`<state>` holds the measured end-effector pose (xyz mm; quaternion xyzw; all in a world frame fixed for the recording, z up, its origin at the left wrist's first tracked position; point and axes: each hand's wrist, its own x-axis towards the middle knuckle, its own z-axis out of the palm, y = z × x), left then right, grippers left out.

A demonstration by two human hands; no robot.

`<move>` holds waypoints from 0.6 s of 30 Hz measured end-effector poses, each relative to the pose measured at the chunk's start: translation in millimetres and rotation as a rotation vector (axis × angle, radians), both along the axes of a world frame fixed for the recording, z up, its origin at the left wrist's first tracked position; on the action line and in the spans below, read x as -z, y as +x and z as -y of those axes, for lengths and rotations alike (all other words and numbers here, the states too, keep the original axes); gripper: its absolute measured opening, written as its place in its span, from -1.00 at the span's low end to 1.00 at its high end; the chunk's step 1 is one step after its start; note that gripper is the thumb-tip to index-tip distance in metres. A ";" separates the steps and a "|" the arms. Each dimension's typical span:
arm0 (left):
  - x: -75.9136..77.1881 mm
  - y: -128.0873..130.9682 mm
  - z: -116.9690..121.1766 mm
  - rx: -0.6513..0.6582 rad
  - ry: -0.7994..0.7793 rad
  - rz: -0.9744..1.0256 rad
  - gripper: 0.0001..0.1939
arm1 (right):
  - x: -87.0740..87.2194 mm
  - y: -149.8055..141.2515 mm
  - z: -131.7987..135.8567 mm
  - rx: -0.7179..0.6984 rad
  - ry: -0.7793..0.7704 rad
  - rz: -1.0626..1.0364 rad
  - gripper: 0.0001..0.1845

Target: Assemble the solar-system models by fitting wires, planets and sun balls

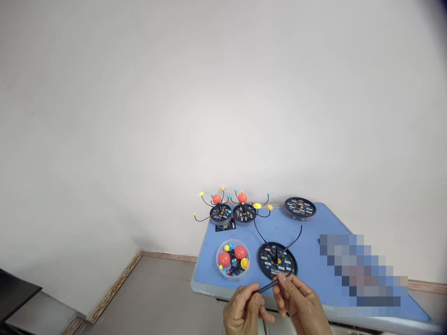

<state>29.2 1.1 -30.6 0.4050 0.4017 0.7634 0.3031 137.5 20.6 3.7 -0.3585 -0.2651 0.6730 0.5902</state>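
Between my two hands, above the table's front edge, is a thin black rod [268, 286]. My left hand [243, 309] pinches its left end, and my right hand [299, 300] pinches its right end. Just beyond my right hand lies a round black base [266, 266] with printed labels, a short central post and two curved black arms rising from it. Left of the base stands a clear round tub [218, 251] holding red balls [224, 259], small coloured balls and black curved pieces.
Two assembled planet models [220, 213] [245, 213] stand at the back left of the blue table [209, 274], with a black card [225, 225] under one. Another round black base [300, 208] sits at the back right. A pixelated area covers the right side. A wall rises behind.
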 end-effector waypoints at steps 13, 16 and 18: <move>-7.8 0.9 2.9 0.101 -0.166 0.093 -0.63 | 5.2 4.8 10.2 0.056 -0.015 0.053 -0.50; -12.9 8.2 -6.5 0.194 -0.254 0.157 -0.56 | 6.8 13.2 13.5 0.136 0.009 0.098 -0.51; -20.8 14.3 -15.0 0.300 -0.309 0.179 -0.52 | 9.5 22.6 14.8 0.182 0.049 0.200 -0.53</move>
